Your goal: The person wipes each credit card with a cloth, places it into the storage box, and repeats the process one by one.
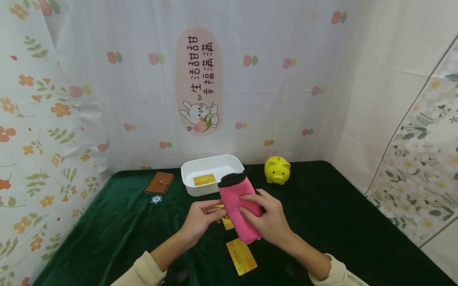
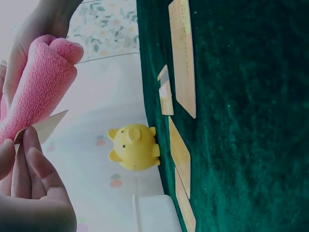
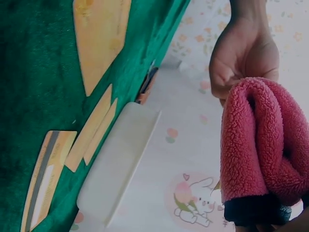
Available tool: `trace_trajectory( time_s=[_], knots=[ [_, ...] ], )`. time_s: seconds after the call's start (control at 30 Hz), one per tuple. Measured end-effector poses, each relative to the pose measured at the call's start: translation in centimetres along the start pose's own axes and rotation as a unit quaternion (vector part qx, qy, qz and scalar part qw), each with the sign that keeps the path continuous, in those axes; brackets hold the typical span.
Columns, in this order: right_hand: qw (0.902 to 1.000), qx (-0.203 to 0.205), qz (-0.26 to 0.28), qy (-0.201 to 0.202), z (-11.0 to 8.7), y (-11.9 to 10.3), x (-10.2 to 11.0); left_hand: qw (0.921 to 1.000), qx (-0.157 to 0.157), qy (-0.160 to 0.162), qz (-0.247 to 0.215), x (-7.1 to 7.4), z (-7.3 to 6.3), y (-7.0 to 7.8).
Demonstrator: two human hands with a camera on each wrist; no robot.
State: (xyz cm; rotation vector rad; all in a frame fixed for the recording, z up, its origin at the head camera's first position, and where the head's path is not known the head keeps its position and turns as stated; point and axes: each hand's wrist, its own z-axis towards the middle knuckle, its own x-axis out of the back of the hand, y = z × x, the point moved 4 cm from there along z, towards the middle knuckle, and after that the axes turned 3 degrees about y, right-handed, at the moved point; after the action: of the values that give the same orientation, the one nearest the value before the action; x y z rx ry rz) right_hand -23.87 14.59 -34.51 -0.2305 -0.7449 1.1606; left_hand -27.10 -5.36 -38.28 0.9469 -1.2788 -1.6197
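Observation:
My left hand [image 1: 201, 221] pinches the edge of a gold card [image 2: 52, 124] between thumb and fingers. My right hand [image 1: 269, 216] grips a folded pink fluffy cloth [image 1: 237, 206] with a black end. The cloth is held up over the table, right beside the card, and hides part of it in the head view. Below the hands, a gold card on the table [image 1: 241, 256] lies nearest the person. Several more gold cards lie farther on, among them one with a dark stripe [image 3: 48, 174]; the cloth covers most of them in the head view.
A white tray [image 1: 189, 186] with a gold card [image 1: 204, 180] inside stands at the back. Left of it lie a brown wallet [image 1: 159, 183] and a blue-and-white chip [image 1: 156, 199]. A yellow piggy bank [image 1: 277, 170] stands to its right. Green velvet [image 1: 107, 230] covers the table.

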Motion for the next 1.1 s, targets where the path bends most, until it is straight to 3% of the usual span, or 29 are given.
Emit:
trace_trajectory(
  time_s=[0.5, 1.1],
  knots=[
    [0.9992, -0.006, -0.039, 0.008, -0.4, 1.2, 0.6, 0.9983, -0.016, 0.033, 0.045, -0.1, -0.2, 0.1],
    [0.9977, -0.024, -0.06, 0.02, -0.6, 3.7, 1.7, 0.9975, -0.014, 0.051, 0.048, 0.3, -0.3, 0.3]
  ],
)
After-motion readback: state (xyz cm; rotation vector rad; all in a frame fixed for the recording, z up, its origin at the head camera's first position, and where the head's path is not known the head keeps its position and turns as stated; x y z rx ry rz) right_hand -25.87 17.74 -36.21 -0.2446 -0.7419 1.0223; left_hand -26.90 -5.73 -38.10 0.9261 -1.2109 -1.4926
